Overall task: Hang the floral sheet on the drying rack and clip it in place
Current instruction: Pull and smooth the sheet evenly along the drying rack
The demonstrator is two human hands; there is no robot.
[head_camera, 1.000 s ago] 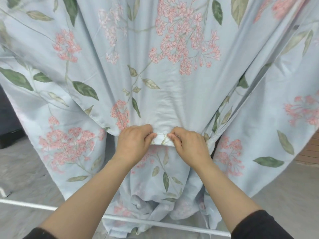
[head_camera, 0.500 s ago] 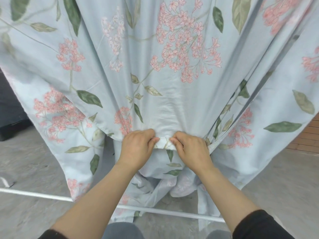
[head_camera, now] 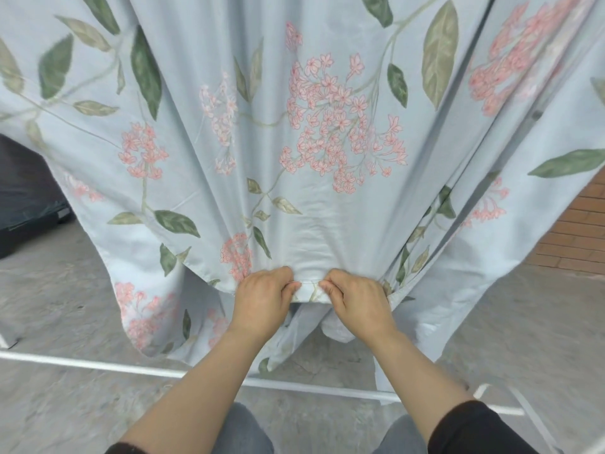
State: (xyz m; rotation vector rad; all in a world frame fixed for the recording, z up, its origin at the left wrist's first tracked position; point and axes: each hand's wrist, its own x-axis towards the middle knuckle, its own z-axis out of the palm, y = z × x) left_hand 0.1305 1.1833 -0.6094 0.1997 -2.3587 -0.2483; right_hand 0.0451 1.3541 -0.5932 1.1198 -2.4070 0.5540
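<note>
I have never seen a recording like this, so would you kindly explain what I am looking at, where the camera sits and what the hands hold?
There is no machine here: a person wears one wide-angle camera on the head, so the picture looks forward and down at their own arms. The pale blue floral sheet, printed with pink blossoms and green leaves, hangs in front and fills most of the view. The left hand and right hand each pinch its lower hem, close together. Below runs a thin white metal rail, probably part of the drying rack, over the grey concrete floor. No clips are in view.
</note>
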